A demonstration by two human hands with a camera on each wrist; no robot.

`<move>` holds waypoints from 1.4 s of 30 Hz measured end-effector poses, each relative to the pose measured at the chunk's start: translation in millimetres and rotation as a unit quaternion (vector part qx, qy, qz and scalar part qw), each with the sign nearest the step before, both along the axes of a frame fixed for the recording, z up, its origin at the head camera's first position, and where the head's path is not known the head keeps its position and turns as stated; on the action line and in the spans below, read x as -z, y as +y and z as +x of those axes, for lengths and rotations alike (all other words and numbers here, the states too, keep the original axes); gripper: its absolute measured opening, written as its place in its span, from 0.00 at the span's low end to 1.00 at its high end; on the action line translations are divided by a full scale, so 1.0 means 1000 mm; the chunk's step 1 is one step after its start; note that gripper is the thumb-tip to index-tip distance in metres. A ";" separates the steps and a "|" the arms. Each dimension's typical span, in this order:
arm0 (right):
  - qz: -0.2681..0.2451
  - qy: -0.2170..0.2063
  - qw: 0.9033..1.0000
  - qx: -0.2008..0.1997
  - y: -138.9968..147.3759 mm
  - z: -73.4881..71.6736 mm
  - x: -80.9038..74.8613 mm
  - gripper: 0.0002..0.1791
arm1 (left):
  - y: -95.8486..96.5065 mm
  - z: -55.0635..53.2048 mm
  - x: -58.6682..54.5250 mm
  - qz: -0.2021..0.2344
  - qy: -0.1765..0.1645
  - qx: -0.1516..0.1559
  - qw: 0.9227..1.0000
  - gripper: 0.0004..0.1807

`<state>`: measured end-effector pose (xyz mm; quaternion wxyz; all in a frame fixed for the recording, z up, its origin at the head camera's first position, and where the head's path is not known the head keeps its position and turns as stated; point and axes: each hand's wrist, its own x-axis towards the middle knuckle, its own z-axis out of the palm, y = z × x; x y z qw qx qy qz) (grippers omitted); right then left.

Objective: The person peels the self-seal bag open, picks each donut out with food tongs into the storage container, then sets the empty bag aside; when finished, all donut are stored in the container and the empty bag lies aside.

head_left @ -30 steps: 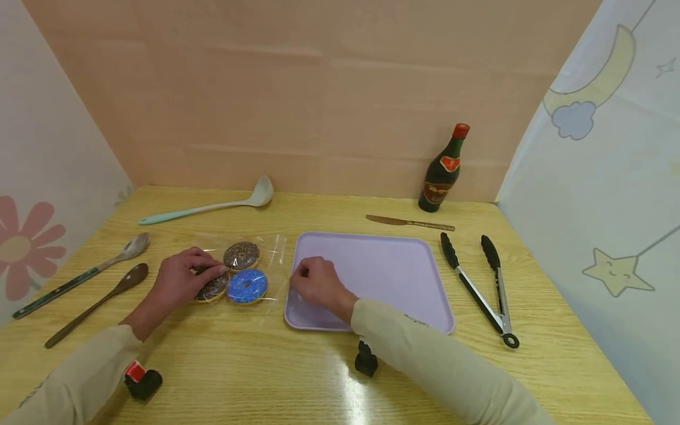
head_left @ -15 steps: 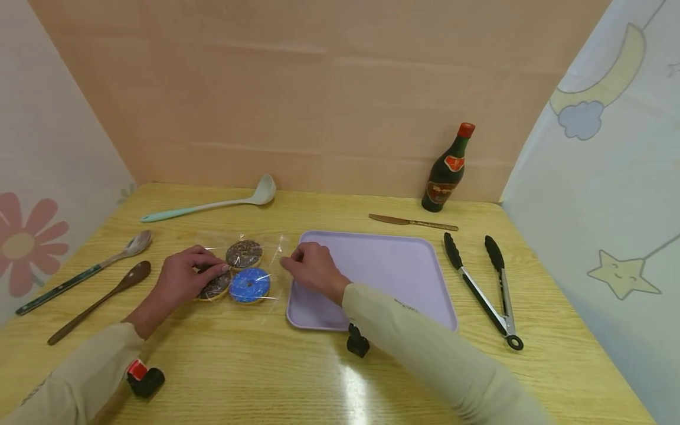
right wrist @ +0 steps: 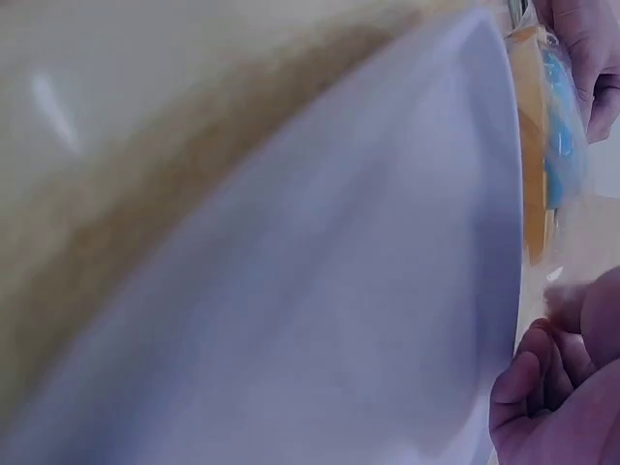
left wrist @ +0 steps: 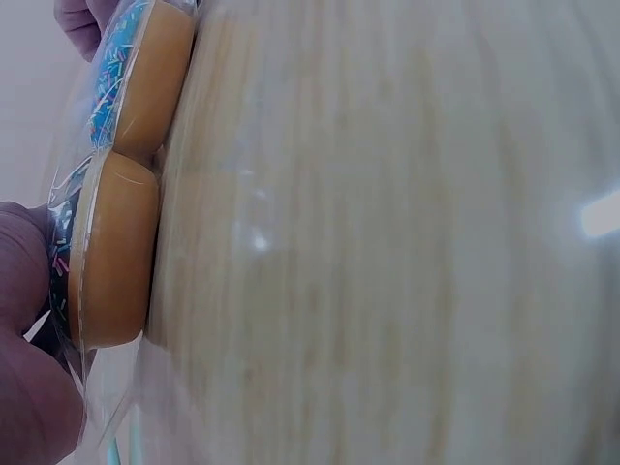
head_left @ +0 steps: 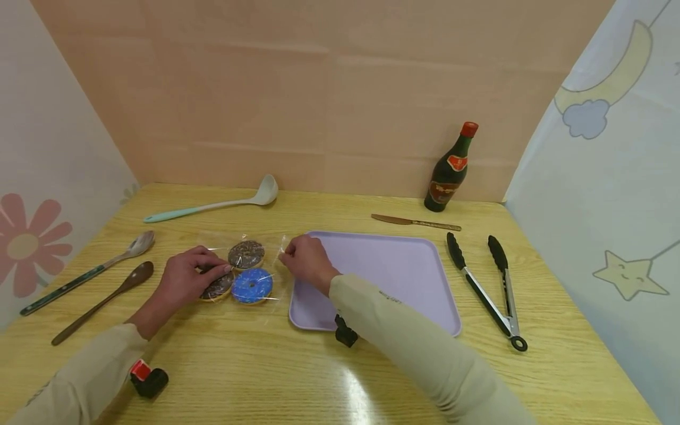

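Note:
A clear plastic bag lies flat on the table with three donuts inside. Two have dark sprinkled icing, among them the upper chocolate donut; the third is a blue donut. My left hand grips the bag at its left side, thumb and fingers over the lower chocolate donut, partly covering it. Across from it, my right hand pinches the bag's right edge between thumb and forefinger, above the left rim of the lilac tray. In the right wrist view the fingers are curled together.
Left of the bag lie a slotted spoon and a wooden spoon. Behind are a ladle, a knife and a dark bottle. Tongs lie spread right of the tray.
My right hand has moved left from over the tray to the bag's right edge and now pinches it. My left hand stays on the bag. The head view has shifted slightly.

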<state>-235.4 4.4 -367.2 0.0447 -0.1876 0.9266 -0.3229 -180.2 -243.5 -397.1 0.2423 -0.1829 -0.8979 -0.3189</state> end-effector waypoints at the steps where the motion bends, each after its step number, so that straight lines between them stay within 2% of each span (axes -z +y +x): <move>1: 0.005 0.011 1.000 0.000 0.000 0.000 0.000 0.11 | 0.000 0.000 0.000 0.000 0.000 -0.001 1.000 0.04; 4: 0.000 0.023 1.000 0.008 0.003 0.000 0.001 0.10 | 0.001 0.000 -0.001 -0.002 0.000 -0.003 1.000 0.03; 8: -0.038 0.011 0.999 0.027 0.009 0.000 0.002 0.08 | 0.001 0.001 -0.001 -0.006 -0.004 -0.004 1.000 0.03; 11: -0.057 0.020 0.997 0.039 0.013 -0.002 0.005 0.07 | 0.002 0.001 -0.001 -0.007 -0.010 -0.006 1.000 0.03; 17: -0.077 0.028 0.996 0.043 0.020 -0.003 0.011 0.08 | 0.000 0.003 -0.001 -0.005 -0.020 -0.007 1.000 0.02; 24: -0.069 0.016 0.996 0.057 0.022 -0.003 0.008 0.08 | 0.000 0.002 0.000 0.000 -0.016 0.000 1.000 0.02; 33: -0.065 -0.045 0.996 0.047 0.012 -0.011 -0.002 0.14 | 0.001 0.000 0.000 -0.001 -0.006 0.009 1.000 0.03; 42: -0.059 -0.017 0.997 0.041 0.007 -0.014 0.000 0.10 | 0.001 0.000 -0.001 -0.006 -0.019 -0.003 1.000 0.03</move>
